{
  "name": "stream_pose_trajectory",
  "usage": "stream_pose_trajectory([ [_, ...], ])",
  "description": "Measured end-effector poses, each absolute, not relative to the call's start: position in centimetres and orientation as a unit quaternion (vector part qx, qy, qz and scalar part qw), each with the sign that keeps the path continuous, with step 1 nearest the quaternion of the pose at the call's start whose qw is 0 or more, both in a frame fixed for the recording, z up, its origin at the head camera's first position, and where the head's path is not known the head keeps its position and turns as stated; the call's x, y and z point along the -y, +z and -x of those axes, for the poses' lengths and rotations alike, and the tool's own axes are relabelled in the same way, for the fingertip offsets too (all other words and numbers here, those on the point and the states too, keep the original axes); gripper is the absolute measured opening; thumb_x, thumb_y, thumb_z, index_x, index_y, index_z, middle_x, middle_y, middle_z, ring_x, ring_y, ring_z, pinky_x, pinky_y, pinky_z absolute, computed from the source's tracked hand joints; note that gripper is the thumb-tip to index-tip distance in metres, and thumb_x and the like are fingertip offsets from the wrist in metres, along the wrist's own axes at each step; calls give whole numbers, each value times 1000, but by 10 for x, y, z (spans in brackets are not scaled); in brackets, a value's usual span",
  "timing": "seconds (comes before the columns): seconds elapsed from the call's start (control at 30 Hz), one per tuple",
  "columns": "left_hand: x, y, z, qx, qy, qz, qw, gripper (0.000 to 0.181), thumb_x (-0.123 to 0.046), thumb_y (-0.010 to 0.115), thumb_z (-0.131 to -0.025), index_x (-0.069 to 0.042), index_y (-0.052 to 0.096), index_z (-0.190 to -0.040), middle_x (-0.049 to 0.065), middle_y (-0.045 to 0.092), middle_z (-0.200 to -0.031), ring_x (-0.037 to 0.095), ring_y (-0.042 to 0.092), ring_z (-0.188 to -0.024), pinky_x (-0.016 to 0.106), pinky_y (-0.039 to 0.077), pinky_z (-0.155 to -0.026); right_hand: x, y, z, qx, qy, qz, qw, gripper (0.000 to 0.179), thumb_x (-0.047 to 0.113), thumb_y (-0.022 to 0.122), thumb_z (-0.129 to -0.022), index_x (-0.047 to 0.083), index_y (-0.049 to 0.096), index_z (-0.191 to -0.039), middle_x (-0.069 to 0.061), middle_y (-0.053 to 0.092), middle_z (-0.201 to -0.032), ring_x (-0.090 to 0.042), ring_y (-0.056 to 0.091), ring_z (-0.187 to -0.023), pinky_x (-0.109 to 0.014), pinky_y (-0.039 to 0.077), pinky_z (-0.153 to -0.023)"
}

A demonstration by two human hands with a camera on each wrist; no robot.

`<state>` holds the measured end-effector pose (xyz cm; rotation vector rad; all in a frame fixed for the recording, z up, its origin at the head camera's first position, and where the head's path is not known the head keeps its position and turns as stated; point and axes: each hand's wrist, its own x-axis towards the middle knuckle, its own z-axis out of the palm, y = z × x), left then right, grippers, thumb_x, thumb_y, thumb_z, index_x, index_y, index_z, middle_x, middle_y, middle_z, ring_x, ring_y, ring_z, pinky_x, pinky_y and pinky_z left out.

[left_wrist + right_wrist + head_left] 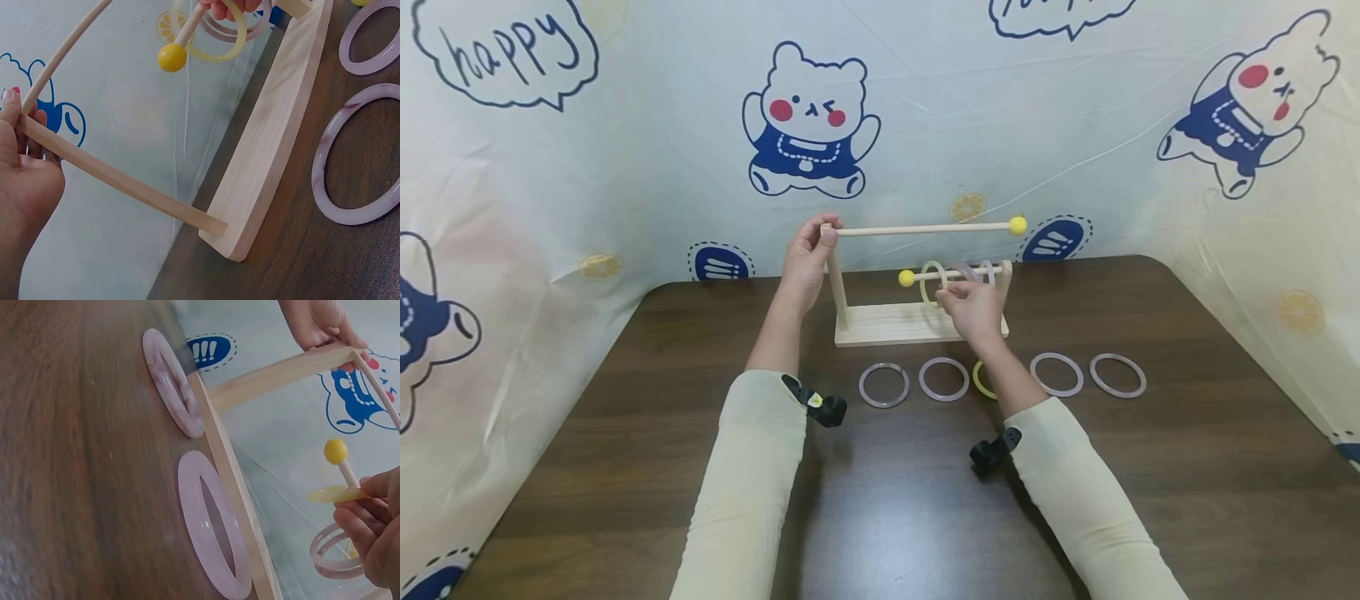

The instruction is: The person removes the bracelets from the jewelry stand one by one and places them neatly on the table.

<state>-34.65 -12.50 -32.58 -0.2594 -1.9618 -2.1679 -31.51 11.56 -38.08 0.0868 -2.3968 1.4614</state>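
A wooden bangle stand has two posts, each bearing a sideways rod with a yellow ball at its end. My left hand grips the top of the taller left post, where the upper rod starts; no bangle hangs on that rod. With thumb and fingers, my right hand pinches a yellow bangle, which encircles the lower rod near its yellow ball. Farther along this rod, toward the right post, hang pale purple bangles, partly hidden behind the right hand.
In front of the stand, a row of bangles lies on the dark wooden table: pale purple ones and a yellow one partly covered by the right forearm. A printed cloth hangs behind the table.
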Motion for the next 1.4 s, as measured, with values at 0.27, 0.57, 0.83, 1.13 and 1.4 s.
stream_pose_trajectory([
  [0.27,125,-326,346,665,-734,87,107,39,-23,53,-92,-2,49,-124,3,54,-118,17,42,-115,31,28,-102,-109,-381,315,845,508,-36,164,19,14,69,-83,-1,71,-94,-13,69,-87,-24,67,-75,-19,44,-53],
  [0.57,125,-326,346,660,-738,92,108,36,-22,54,-91,-3,51,-122,6,53,-120,18,41,-115,31,28,-102,-105,-379,314,845,509,-45,160,20,14,68,-84,-2,71,-96,-14,69,-90,-25,67,-78,-34,52,-65],
  [0.83,125,-326,346,662,-737,89,103,28,-22,54,-91,-12,56,-117,7,53,-122,18,41,-117,32,27,-103,-101,-379,314,843,508,-50,170,17,14,69,-83,1,72,-93,-13,69,-84,-24,68,-73,-34,52,-63],
  [1.13,125,-325,346,662,-737,90,105,33,-21,53,-92,-5,53,-120,6,53,-119,18,42,-114,31,29,-101,-96,-377,313,837,514,-66,175,18,13,68,-84,-1,71,-95,-12,69,-80,-23,68,-71,-31,52,-61],
  [1.4,125,-326,346,662,-736,91,102,31,-22,53,-91,-7,54,-119,11,51,-124,17,42,-117,31,28,-102,-94,-373,308,838,512,-80,173,14,13,68,-85,1,72,-91,-11,70,-80,-21,68,-69,-25,50,-56],
])
